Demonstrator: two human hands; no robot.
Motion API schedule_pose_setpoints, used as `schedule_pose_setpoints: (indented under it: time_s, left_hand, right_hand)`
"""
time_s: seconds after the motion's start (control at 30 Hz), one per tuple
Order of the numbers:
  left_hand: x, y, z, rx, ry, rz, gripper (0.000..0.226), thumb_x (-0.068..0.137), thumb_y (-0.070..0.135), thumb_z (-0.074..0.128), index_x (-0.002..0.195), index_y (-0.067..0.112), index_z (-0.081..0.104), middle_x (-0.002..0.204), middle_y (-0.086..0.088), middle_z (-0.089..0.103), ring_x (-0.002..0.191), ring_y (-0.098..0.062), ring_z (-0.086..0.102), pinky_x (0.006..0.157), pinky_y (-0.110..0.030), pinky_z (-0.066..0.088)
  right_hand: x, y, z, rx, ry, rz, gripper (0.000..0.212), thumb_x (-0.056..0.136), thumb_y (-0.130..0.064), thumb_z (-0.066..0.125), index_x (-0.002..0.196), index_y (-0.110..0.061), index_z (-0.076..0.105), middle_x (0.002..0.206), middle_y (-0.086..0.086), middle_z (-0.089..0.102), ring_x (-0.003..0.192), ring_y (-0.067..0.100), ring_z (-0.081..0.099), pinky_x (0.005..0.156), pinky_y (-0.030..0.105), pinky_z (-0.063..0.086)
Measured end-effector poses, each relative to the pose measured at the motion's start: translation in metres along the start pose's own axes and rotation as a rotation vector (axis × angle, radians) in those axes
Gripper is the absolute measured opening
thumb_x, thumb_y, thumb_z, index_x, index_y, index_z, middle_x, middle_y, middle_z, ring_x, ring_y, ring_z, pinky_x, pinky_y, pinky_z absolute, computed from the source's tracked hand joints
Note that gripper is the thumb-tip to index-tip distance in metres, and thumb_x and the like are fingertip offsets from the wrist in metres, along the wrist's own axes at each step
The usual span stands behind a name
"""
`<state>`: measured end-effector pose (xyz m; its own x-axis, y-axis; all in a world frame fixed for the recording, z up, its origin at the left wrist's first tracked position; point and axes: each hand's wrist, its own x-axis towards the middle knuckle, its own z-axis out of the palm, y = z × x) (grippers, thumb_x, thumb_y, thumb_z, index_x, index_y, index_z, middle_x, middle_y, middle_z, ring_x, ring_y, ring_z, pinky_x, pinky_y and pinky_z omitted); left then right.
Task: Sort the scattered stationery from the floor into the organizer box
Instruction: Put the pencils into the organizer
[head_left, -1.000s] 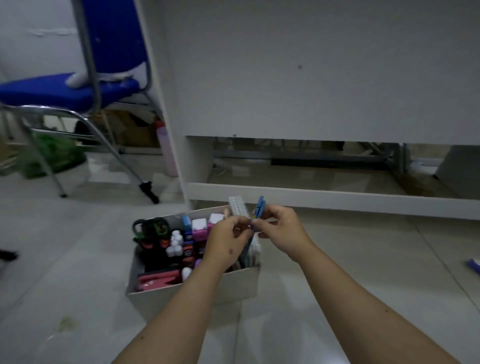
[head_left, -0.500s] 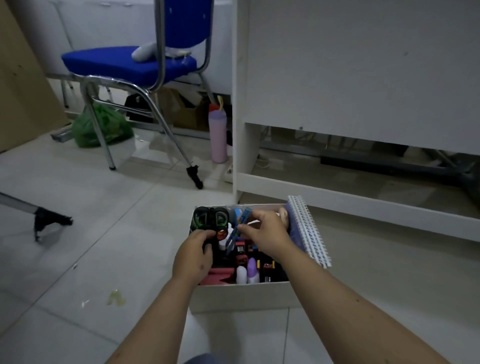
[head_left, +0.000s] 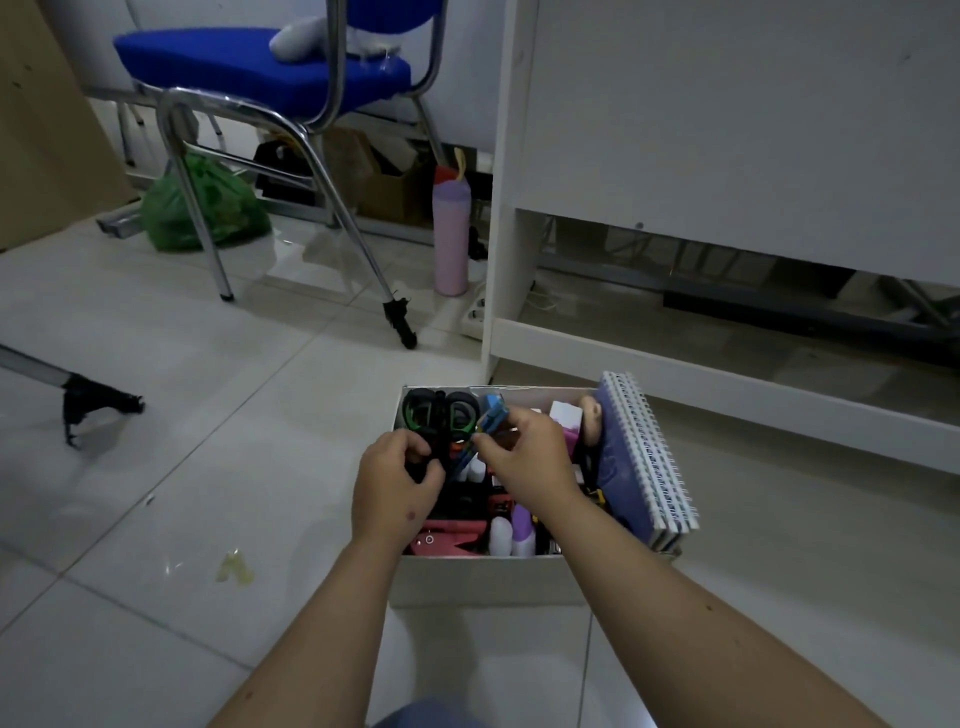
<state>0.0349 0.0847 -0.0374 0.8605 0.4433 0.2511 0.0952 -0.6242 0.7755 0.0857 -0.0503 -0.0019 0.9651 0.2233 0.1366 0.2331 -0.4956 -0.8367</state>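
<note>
Organizer box (head_left: 483, 577) sitting on floor tiles, crammed with stationery; both forearms hiding much of its middle. Left hand (head_left: 397, 488) curling over black item below scissors (head_left: 441, 410), grip looking closed on it, item itself too dark to identify. Right hand (head_left: 530, 457) pinching blue clip (head_left: 491, 413), lower end hidden. Spiral notebooks (head_left: 649, 457) leaning at right side of box, bottom edges cut off by wall

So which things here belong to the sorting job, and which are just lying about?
Job: organizer box; blue pen pinched by right hand; left hand gripping black scissors; spiral notebooks.

Lying about: blue chair; green bag; pink bottle; power strip.
</note>
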Motion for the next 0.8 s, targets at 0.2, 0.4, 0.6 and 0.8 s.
schedule_pose_setpoints:
  time_s: [0.2,0.4,0.6,0.8]
  left_hand:
    - [0.001,-0.007,0.005,0.158,0.065,-0.048,0.024,0.075,0.006,0.069,0.078,0.017,0.047,0.089,-0.004,0.053,0.095,-0.027,0.047,0.072,-0.032,0.037]
    - [0.008,-0.018,0.010,0.135,0.027,-0.077,0.020,0.077,0.004,0.067,0.094,0.003,0.057,0.096,-0.014,0.055,0.092,-0.032,0.053,0.069,-0.030,0.036]
    - [0.005,-0.020,0.011,0.111,0.017,-0.102,0.022,0.074,0.011,0.073,0.091,0.004,0.061,0.092,-0.007,0.051,0.093,-0.027,0.053,0.072,-0.026,0.036]
    - [0.004,-0.021,0.012,0.091,0.036,-0.097,0.020,0.076,0.020,0.074,0.080,0.005,0.062,0.086,0.000,0.045,0.089,-0.027,0.053,0.073,-0.025,0.036]
  right_hand:
    - [-0.001,0.006,0.001,0.015,0.038,-0.058,0.012,0.084,-0.010,0.066,0.092,-0.001,0.070,0.084,0.013,0.071,0.078,0.023,0.065,0.075,0.034,0.053]
    - [0.001,0.010,0.009,0.020,0.076,-0.099,0.009,0.083,-0.008,0.067,0.090,-0.003,0.071,0.083,0.015,0.068,0.080,0.026,0.062,0.074,0.030,0.049]
    - [-0.002,0.015,0.023,-0.014,0.068,-0.066,0.014,0.084,-0.008,0.067,0.096,-0.003,0.070,0.093,0.012,0.068,0.082,0.013,0.055,0.076,0.019,0.042]
    - [-0.006,0.023,0.037,0.047,-0.057,0.117,0.020,0.078,-0.004,0.071,0.089,-0.015,0.058,0.094,0.006,0.068,0.087,0.015,0.064,0.081,0.031,0.055]
